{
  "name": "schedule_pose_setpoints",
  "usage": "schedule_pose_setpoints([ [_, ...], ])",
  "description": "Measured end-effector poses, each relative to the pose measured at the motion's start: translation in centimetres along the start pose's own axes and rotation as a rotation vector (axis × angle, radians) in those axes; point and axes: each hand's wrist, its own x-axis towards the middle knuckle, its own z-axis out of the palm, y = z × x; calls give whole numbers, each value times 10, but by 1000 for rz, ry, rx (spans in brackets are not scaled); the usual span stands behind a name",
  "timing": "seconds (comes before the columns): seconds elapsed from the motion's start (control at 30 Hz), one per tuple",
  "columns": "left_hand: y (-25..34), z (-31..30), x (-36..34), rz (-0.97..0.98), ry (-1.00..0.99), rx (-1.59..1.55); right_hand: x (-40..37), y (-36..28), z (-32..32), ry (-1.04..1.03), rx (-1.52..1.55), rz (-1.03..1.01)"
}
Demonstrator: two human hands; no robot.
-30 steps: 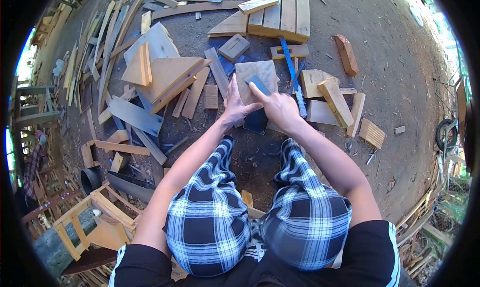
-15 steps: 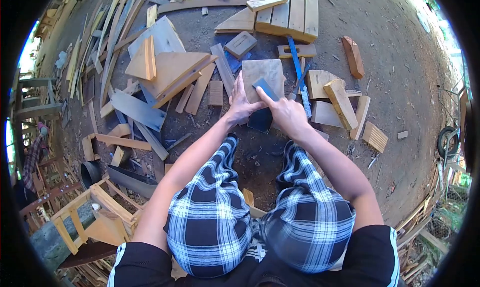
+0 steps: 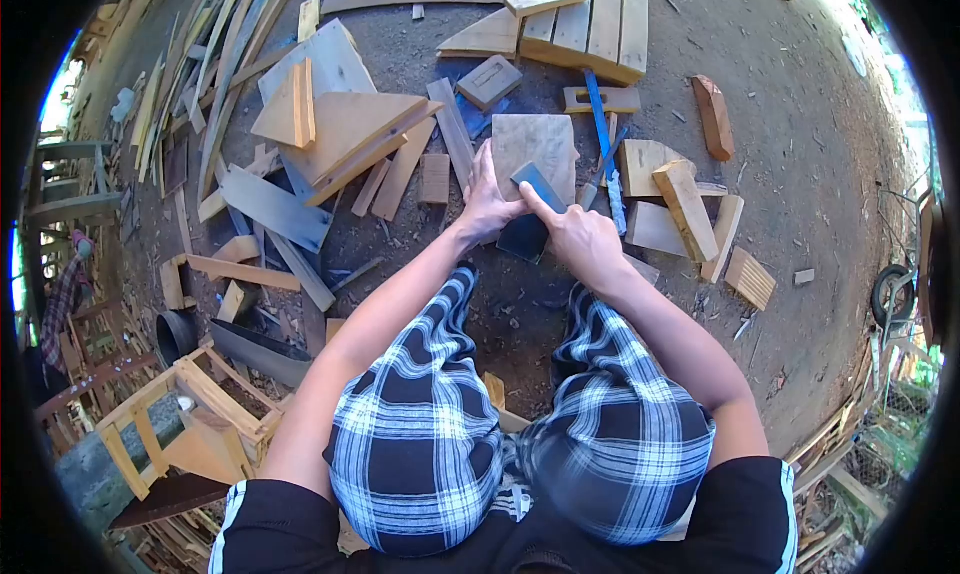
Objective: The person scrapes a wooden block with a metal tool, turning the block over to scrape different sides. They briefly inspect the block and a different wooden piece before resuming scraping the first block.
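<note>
A flat, squarish wooden block stands out in front of me between my hands. My left hand is wrapped along its left edge, with the thumb reaching toward the middle. My right hand holds a small dark grey-blue flat piece against the face of the block, its index finger stretched over the piece. Below the block a dark flat sheet shows between my knees. Just right of the block lie a blue strip and a tool with a pale handle.
Stacked wooden boards lie at the left, above a bluish plank. Cut blocks lie at the right, near a reddish block. A slatted wooden piece is at the top, a wooden frame at lower left.
The view has shifted slightly. The dark piece under my right hand sits a little lower on the block's face, and both hands keep their hold.
</note>
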Motion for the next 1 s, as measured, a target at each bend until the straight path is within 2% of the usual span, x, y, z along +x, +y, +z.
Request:
schedule_pose_setpoints([
  [0.1,-1,-2,1,9,-4,-10,12,1,0,-19,-16,-5],
  [0.17,-6,0,6,17,4,2,43,2,6,132,6,-46],
  [0.23,-6,-3,5,32,-29,12,66,2,7,176,24,-81],
  [0.3,-6,-5,4,33,-48,1,73,1,7,134,-38,-46],
  [0.5,12,-7,-4,-26,-56,87,18,4,-6,-67,-44,-1],
  [0.6,1,0,-1,1,-25,83,44,3,0,61,-13,-23],
  [0.7,-5,-4,2,60,-30,86,82,1,1,57,-35,-21],
  [0.77,4,-6,0,37,-46,120,69,0,-4,63,-23,-7],
  [0.9,13,-5,-5,-8,-21,125,8,9,-14,-55,-2,32],
  [1.0,12,-6,-1,19,-29,87,8,11,-13,-85,-16,28],
])
